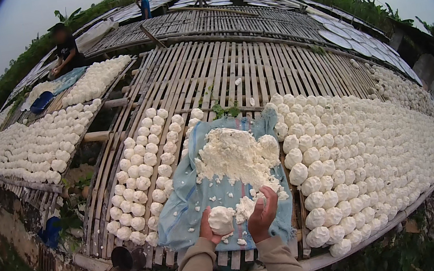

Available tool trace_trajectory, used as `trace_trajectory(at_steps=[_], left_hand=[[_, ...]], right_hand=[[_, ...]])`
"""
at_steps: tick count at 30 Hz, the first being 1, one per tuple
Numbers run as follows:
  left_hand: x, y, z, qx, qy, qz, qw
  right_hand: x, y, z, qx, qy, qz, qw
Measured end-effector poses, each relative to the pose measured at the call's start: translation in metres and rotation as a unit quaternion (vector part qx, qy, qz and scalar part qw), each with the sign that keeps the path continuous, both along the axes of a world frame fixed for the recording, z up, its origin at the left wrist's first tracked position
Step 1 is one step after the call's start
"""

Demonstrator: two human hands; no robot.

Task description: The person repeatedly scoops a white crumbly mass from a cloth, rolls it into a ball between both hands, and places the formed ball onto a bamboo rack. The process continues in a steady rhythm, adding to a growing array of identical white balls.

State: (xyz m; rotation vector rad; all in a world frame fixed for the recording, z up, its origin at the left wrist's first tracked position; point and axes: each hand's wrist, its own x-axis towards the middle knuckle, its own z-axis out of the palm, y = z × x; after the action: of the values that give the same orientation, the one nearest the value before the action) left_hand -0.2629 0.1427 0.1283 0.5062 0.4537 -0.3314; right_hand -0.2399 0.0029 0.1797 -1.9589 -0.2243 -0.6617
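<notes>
A rounded white lump (221, 220) rests in my left hand (207, 228), whose fingers curve around its left side and underneath. My right hand (262, 214) is cupped open beside loose white crumbs (243, 208), its thumb raised and fingers curled loosely at their edge. Both hands are over a crumpled blue woven sheet (180, 205), with a large crumbly white mound (231, 153) spread on its upper part.
Rows of white lumps cover the bamboo rack (251, 66) at left (137, 189) and right (347, 159). A dark container (122, 257) sits at the near edge. A person (67, 54) works at upper left near a blue scoop (42, 101); another person (144, 7) stands farther back.
</notes>
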Motion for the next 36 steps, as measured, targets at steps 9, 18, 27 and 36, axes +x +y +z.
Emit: trace_trajectory(at_steps=[9, 18, 27, 36], left_hand=[[-0.012, -0.032, -0.014, -0.082, -0.074, 0.017, 0.994], [-0.027, -0.069, 0.001, -0.103, -0.080, -0.010, 0.991], [-0.043, -0.096, 0.004, -0.089, -0.069, 0.000, 0.994], [-0.046, -0.106, -0.003, -0.086, -0.048, -0.013, 0.995]], right_hand=[[-0.019, -0.026, 0.020, -0.067, 0.010, 0.015, 0.998], [-0.034, -0.057, 0.009, -0.019, -0.037, -0.077, 0.996], [-0.049, -0.068, 0.027, -0.064, -0.050, -0.048, 0.996], [-0.065, -0.088, 0.017, -0.104, 0.007, -0.004, 0.995]])
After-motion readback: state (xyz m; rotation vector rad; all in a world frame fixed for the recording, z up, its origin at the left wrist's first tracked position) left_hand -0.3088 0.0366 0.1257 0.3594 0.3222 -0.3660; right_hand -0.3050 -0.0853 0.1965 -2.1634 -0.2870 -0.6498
